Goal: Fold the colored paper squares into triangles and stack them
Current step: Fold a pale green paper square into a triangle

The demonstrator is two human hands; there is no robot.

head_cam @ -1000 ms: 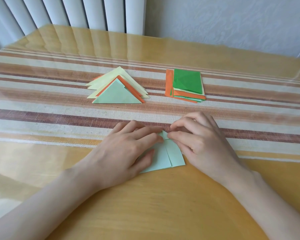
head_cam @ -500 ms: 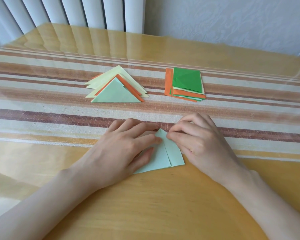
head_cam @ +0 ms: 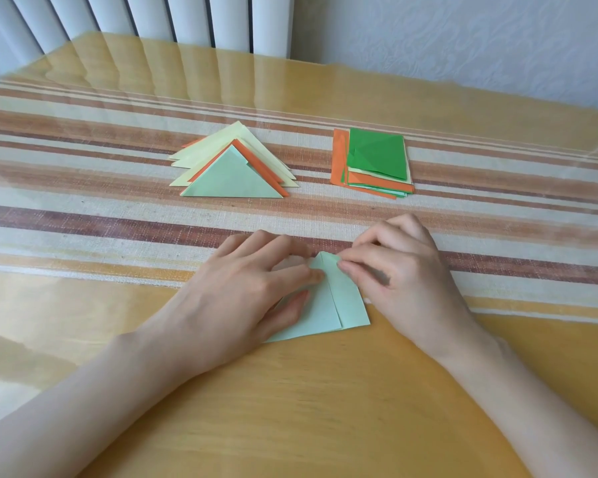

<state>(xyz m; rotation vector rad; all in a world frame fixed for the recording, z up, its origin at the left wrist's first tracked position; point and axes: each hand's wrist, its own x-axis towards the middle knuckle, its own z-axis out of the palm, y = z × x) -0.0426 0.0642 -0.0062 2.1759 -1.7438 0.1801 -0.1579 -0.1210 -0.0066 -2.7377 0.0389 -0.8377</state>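
The pale green paper [head_cam: 328,305] lies where the striped cloth [head_cam: 83,215] meets the bare table [head_cam: 325,408], between the two hands. It is partly folded, one flap over the other, with a seam running down its middle. The left hand [head_cam: 242,298] rests flat on its left half with fairly straight fingers, apparently pinning it against sliding. The right hand [head_cam: 401,267] pinches the top corner with curled fingertips, probably to line up the edges before creasing. Farther back, the stack of triangles [head_cam: 232,174] sits on the left and the pile of squares [head_cam: 373,160] on the right, well apart, keeping done and undone sheets separate.
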